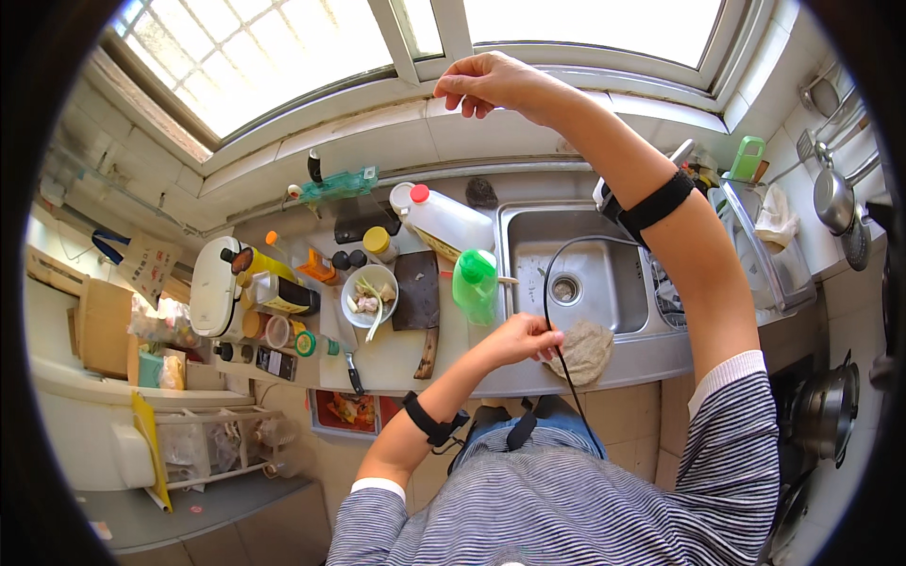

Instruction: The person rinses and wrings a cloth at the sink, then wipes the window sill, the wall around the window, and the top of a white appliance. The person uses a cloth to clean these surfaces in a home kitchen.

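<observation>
My left hand [525,339] is low before the sink, its curled fingers at a black cable [559,354] that runs from my right upper arm down to my waist; whether they grip it I cannot tell. Beside those fingers a beige cloth [586,351] lies on the sink's front rim. My right hand [474,85] is raised in front of the window, fingers loosely curled, touching nothing visible. Between the hands stand a green bottle [476,286] and a large white jug with a red cap [453,223]. The stainless steel sink [527,269] holds no water that I can see.
Left of the sink, a cleaver [416,290] lies by a white bowl [352,286] with garlic and scallion. A black-handled knife [354,371] points away from the counter edge. Several sauce bottles [283,293] crowd the left. A dish rack [761,262] stands right.
</observation>
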A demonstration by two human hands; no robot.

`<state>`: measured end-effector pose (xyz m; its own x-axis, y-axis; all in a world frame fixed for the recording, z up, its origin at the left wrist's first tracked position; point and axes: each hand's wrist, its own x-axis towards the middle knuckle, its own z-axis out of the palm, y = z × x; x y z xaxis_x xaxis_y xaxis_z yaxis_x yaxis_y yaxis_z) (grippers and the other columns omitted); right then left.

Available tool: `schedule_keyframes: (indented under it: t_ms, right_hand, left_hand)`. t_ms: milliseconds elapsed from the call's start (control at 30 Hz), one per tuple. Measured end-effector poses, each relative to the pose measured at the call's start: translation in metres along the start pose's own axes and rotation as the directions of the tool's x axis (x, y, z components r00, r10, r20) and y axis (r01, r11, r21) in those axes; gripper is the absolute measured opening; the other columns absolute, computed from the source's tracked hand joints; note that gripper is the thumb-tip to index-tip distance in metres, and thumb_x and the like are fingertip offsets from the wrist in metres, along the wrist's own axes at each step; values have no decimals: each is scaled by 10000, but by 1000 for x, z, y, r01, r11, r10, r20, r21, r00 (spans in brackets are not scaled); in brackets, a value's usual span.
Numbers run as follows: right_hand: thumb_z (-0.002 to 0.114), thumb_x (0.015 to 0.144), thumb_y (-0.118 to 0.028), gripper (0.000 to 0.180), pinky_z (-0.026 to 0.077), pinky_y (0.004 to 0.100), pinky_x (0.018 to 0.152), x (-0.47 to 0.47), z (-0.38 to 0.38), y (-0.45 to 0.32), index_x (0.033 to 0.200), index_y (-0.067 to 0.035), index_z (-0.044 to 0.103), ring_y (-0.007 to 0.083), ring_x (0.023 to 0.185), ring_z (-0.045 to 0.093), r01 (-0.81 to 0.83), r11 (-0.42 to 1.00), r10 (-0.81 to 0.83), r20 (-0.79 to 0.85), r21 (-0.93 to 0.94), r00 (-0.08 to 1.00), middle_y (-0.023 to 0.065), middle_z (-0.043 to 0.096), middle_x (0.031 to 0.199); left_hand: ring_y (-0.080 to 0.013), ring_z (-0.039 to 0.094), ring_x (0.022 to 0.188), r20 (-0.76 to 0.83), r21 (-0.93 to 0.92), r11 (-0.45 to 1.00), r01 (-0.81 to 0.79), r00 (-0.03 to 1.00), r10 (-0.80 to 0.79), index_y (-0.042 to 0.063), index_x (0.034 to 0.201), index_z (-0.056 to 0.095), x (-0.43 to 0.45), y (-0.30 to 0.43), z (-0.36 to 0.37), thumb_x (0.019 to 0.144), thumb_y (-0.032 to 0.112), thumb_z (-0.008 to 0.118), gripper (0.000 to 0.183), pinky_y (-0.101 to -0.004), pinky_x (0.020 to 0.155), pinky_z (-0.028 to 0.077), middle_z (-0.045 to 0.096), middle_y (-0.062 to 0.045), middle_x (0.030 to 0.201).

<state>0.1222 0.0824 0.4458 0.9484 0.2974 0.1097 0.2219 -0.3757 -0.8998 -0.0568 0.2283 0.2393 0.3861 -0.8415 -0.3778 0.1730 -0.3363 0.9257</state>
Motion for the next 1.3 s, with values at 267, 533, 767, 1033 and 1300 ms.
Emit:
schedule_keyframes:
  t_ms: [267, 533, 767, 1033, 1300]
  right_hand:
    - [551, 913, -283, 244, 491, 224, 625, 16, -14, 23, 932, -65, 658, 89, 664, 575, -32, 999, 33, 28, -35, 999, 12, 643, 794]
    - [544, 928, -301, 265, 469, 182, 598, 35, -60, 35, 941, -56, 644, 68, 635, 548, -31, 998, 27, 66, 55, 997, 14, 618, 758]
    - [521, 939, -280, 255, 469, 206, 613, 42, -71, 52, 990, -50, 618, 72, 663, 560, -45, 998, 49, -100, 38, 994, 16, 620, 782]
    - [545, 914, -251, 245, 480, 237, 610, -2, -7, 119, 1055, -57, 596, 87, 686, 568, -288, 956, 282, 103, 50, 954, 24, 629, 844]
    - [606, 799, -268, 230, 501, 384, 698, -75, 65, 203, 921, -84, 671, 265, 767, 639, -37, 909, 214, 391, -415, 895, 118, 672, 838]
  left_hand:
    - [-109, 635, 748, 129, 74, 991, 114, 984, -122, 37, 921, 643, -22, 58, -49, 947, 343, 479, 349, -250, 618, 505, 682, -36, 901]
    - [-101, 614, 814, -189, 107, 992, -60, 979, 80, 69, 988, 638, -36, 148, -121, 941, 327, 494, 299, -226, 635, 494, 657, -43, 971]
    - [-122, 560, 991, -712, 25, 958, -285, 668, 217, 92, 1175, 537, -36, 191, -209, 927, 351, 519, 359, -267, 813, 453, 595, -31, 1104]
    - [-126, 509, 1087, -700, -161, 965, -208, 714, 37, 101, 1215, 519, 15, 109, -240, 904, 302, 566, 373, -308, 910, 372, 555, -20, 1166]
    - [-131, 564, 994, -447, -34, 990, -135, 888, 106, 76, 1270, 467, 42, 60, -203, 917, 287, 543, 418, -261, 836, 413, 563, -45, 1169]
